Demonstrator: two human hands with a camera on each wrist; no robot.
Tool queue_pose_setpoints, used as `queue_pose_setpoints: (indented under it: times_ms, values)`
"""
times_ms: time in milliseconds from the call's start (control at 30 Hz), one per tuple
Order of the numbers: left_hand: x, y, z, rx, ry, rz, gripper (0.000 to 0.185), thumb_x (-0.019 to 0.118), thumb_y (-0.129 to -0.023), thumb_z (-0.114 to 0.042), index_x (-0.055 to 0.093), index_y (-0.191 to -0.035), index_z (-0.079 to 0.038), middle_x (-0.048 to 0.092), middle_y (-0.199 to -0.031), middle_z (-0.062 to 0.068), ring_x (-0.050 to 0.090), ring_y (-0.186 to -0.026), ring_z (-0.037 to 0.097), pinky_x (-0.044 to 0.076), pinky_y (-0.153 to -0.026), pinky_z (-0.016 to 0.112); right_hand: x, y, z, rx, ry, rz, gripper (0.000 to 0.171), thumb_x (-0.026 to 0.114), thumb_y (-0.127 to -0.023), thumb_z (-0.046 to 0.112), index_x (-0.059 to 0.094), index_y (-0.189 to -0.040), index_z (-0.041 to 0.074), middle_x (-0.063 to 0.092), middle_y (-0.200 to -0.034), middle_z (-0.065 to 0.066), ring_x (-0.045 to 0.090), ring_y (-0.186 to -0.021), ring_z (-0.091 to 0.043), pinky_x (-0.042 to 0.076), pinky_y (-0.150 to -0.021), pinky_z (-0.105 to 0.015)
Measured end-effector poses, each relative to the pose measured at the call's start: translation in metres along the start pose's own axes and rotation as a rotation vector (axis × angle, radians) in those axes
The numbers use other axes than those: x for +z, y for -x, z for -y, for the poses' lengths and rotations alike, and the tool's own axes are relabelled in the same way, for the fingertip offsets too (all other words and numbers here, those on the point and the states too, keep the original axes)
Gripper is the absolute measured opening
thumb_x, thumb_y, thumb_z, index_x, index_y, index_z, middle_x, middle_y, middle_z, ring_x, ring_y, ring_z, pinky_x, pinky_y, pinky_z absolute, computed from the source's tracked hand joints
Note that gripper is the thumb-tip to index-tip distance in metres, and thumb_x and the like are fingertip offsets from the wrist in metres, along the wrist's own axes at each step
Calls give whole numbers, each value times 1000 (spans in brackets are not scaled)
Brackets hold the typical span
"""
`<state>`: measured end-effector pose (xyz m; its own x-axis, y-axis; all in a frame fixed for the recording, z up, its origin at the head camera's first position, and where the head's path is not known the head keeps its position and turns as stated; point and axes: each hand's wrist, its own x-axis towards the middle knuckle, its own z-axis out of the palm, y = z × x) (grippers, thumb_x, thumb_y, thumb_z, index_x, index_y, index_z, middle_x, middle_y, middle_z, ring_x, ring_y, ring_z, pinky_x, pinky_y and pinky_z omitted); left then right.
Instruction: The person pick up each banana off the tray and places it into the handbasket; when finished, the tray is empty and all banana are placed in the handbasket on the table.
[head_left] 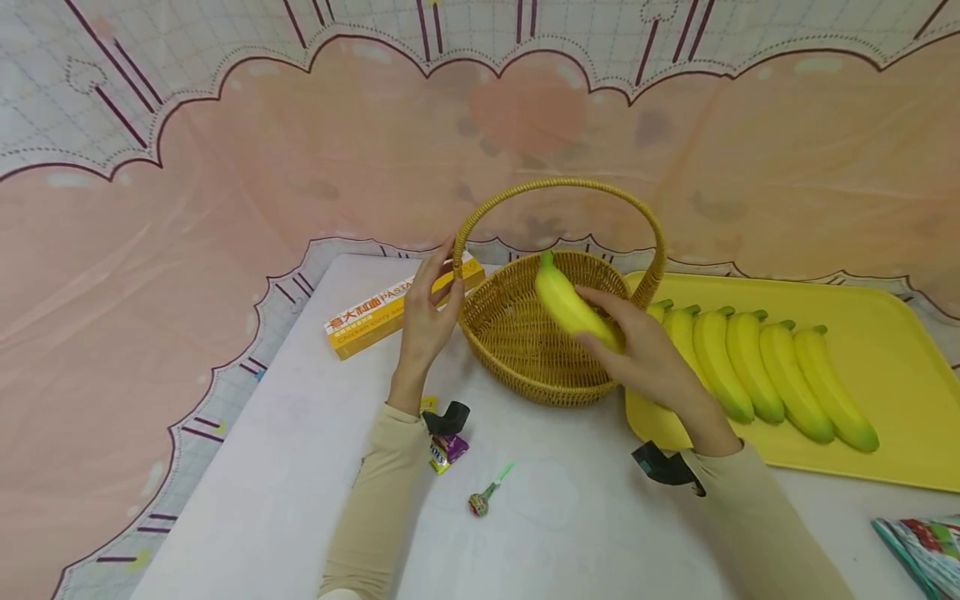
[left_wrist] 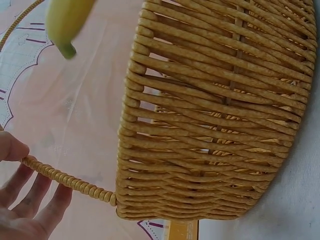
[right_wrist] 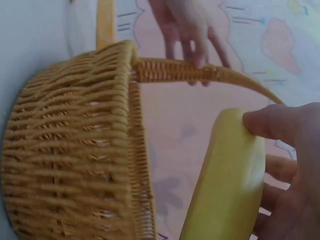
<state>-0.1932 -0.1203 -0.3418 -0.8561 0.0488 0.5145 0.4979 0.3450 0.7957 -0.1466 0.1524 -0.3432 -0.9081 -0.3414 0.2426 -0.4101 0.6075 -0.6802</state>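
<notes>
A wicker basket (head_left: 540, 367) with a tall arched handle (head_left: 558, 183) stands in the middle of the table. At the handle's left side, my left hand (head_left: 429, 321) holds it between thumb and fingers, as the left wrist view shows too. Over the basket's opening, my right hand (head_left: 637, 350) grips a yellow banana (head_left: 566, 308) with a green stem. In the right wrist view the banana (right_wrist: 225, 185) lies between thumb and fingers, apart from the basket's rim. Several more bananas (head_left: 780, 375) lie side by side on a yellow tray (head_left: 900, 358) to the right.
A pasta box (head_left: 367, 329) lies behind my left hand, left of the basket. A purple-and-yellow candy packet (head_left: 447, 450) and a lollipop (head_left: 480, 502) are on the white table (head_left: 555, 533) in front. At the right edge is a colourful package (head_left: 926, 546). A printed cloth (head_left: 337, 158) hangs behind.
</notes>
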Motion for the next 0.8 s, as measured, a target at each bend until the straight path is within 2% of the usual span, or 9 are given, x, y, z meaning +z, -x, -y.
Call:
queue_pose_setpoints:
  times_ms: [233,433,533,700,800]
  values:
    - [1,1,1,9,14,5,53,52,-91,5,41,-142,-5,49,-133,21,54,-119,35,51,-94,48,30,-23,-4,52,18,115,54,61,-91,28,43,-141,15,54,-134,-7,55,-95,-21,47,-79,-35]
    - [1,1,1,23,31,2,53,52,-90,6,41,-142,-3,49,-132,22,54,-118,37,52,-93,50,54,-35,-9,92,80,204,54,63,-90,28,46,-138,12,62,-119,-8,58,-91,-20,49,-74,-33]
    - [0,1,1,27,36,-6,53,52,-90,6,42,-141,-3,49,-131,22,54,-117,37,52,-92,50,64,-41,-9,71,125,259,54,64,-89,28,47,-137,9,63,-117,-9,59,-91,-19,49,-73,-31]
    - [-1,2,2,23,23,-2,54,52,-90,6,41,-142,-4,49,-132,22,54,-118,36,52,-93,49,75,-47,-6,41,174,376,51,65,-89,25,49,-134,7,63,-119,-12,60,-98,-21,52,-83,-36]
    - [-3,1,1,22,20,-1,54,52,-90,6,41,-142,-3,49,-132,22,54,-118,37,52,-93,49,77,-51,-3,41,169,416,49,65,-89,22,50,-133,6,62,-121,-12,60,-105,-23,51,-91,-39]
